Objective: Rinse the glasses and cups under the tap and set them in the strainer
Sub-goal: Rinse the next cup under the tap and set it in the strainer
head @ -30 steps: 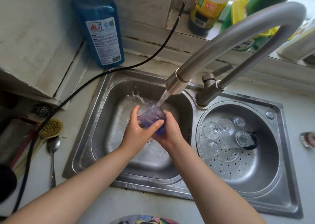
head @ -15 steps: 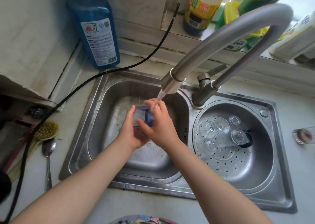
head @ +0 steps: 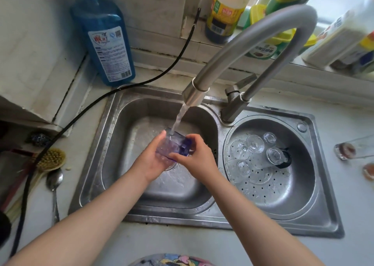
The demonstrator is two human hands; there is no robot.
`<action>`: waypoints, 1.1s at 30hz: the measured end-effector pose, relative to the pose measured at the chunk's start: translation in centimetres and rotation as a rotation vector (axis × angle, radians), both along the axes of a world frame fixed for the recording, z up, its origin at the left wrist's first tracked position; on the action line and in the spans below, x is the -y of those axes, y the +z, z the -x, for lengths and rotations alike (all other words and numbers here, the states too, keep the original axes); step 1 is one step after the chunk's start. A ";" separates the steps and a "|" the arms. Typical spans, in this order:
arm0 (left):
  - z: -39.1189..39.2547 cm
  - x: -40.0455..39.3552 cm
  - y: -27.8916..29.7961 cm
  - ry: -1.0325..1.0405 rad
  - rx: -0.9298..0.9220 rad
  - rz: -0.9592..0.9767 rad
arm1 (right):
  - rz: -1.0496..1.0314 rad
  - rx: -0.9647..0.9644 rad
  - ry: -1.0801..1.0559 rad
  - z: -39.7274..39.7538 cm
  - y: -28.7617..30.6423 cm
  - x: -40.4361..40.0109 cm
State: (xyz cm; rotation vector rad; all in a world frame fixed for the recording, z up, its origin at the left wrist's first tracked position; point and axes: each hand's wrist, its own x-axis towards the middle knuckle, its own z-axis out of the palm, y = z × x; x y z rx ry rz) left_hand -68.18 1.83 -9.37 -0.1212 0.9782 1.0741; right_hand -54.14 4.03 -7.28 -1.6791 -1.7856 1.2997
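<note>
A purple see-through cup [head: 172,147] is tilted under the running tap [head: 194,94], over the left sink basin [head: 129,111]. My left hand [head: 150,160] cradles it from below and the left. My right hand [head: 197,157] grips its right side, near the darker blue handle. Water falls into the cup's mouth. In the round strainer [head: 287,192] on the right, several clear glasses [head: 255,144] stand upside down, beside a clear cup with a black handle [head: 278,156].
Two dirty glasses [head: 348,149] lie on the counter at the far right. A blue detergent bottle [head: 105,41] stands behind the sink. A black cable [head: 81,118] runs across the counter. A brush [head: 51,159] and a spoon [head: 54,181] lie at the left. Bottles crowd the window sill.
Both hands have turned the purple cup under the stream; its mouth now faces the water, and my right hand has moved from over the cup to its right side.
</note>
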 end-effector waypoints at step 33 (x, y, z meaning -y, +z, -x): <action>-19.7 -1.0 -0.9 -1.239 -1.453 -0.309 | -0.031 0.525 -0.458 -28.6 -2.8 2.8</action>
